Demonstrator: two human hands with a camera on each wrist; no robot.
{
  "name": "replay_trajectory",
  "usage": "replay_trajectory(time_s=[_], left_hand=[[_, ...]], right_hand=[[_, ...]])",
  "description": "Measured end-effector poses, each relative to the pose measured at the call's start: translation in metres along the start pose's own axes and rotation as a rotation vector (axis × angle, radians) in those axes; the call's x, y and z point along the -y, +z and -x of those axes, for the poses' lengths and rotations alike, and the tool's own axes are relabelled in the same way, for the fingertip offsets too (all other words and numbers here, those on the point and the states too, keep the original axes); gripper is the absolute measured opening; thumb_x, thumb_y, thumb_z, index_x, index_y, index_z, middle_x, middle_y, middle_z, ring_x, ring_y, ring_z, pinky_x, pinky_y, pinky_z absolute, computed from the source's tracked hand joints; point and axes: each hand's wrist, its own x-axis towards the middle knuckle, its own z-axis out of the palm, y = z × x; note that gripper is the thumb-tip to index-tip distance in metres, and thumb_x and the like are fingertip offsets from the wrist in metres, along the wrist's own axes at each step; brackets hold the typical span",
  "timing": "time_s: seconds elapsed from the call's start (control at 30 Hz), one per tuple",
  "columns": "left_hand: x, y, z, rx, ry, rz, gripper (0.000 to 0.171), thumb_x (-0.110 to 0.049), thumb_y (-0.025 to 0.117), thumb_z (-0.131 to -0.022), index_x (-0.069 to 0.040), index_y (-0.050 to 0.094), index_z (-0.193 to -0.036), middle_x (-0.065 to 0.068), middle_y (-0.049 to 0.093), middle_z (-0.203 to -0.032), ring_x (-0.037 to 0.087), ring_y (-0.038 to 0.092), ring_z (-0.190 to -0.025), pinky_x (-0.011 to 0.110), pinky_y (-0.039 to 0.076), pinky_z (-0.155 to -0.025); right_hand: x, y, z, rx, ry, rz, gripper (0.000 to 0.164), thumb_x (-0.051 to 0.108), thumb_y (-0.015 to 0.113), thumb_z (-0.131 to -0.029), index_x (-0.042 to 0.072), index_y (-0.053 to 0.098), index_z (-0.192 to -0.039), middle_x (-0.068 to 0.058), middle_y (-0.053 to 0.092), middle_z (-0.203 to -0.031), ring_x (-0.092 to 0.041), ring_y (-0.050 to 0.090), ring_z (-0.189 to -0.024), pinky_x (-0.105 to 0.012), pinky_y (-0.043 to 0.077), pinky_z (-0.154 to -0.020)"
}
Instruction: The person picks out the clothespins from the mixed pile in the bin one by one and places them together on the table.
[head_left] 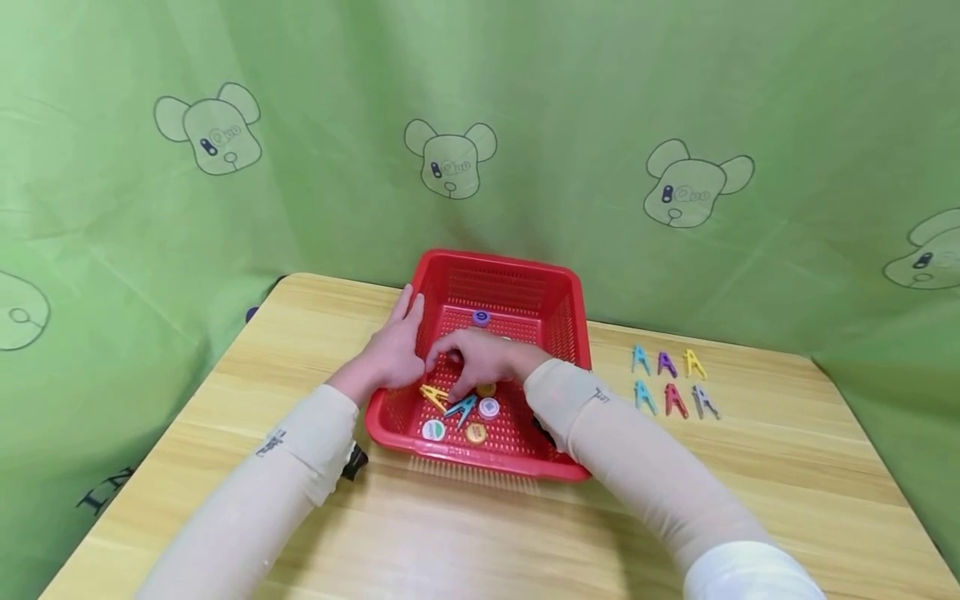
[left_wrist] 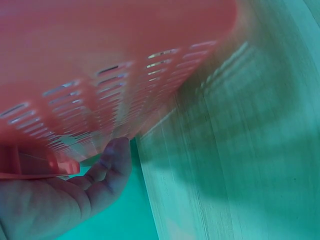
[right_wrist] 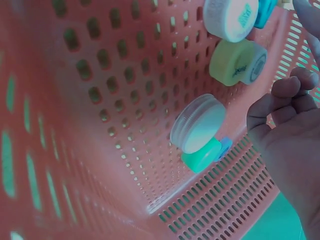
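A red plastic basket (head_left: 480,454) with slotted walls stands on the table. My left hand (head_left: 393,346) grips its left rim, thumb side at the inner edge; the left wrist view shows the fingers (left_wrist: 112,165) bent along the outer wall. Inside the basket is my right hand (head_left: 483,358), thumb and index finger apart, the other fingers curled in the right wrist view. Below its fingertips lie a yellow clothespin (head_left: 433,397) and a blue clothespin (head_left: 461,410). The thumb tip is right at these clothespins. Bottle caps lie around them, including a white-and-green cap (head_left: 433,430) and an orange cap (head_left: 476,432).
On the table right of the basket, several clothespins lie in two rows, among them a red one (head_left: 675,400) and a purple one (head_left: 667,364). A purple cap (head_left: 481,317) sits at the basket's far end. Green cloth (head_left: 555,167) hangs behind the table.
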Motion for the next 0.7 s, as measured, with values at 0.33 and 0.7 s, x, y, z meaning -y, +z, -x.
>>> replay_trajectory(time_s=[0.33, 0.7], left_hand=[[0.0004, 0.0039, -0.0021, -0.002, 0.013, -0.021, 0.110, -0.005, 0.077, -0.079, -0.004, 0.004, -0.160, 0.005, -0.017, -0.165, 0.037, 0.037, -0.138, 0.041, 0.042, -0.106], [0.0026, 0.0030, -0.0025, -0.004, 0.004, -0.016, 0.115, -0.001, 0.078, -0.074, -0.005, 0.003, -0.160, 0.003, -0.018, -0.165, 0.036, 0.035, -0.139, 0.041, 0.044, -0.104]], right_hand=[[0.0015, 0.0028, -0.0021, 0.043, 0.042, 0.051, 0.049, 0.018, 0.091, -0.073, 0.019, 0.072, -0.118, 0.002, 0.066, -0.114, -0.018, 0.056, -0.102, -0.030, 0.050, -0.089], [0.0007, 0.0095, -0.0074, 0.080, 0.017, 0.067, 0.059, 0.022, 0.095, -0.066, 0.022, 0.069, -0.118, 0.005, 0.065, -0.112, -0.015, 0.056, -0.102, -0.029, 0.048, -0.090]])
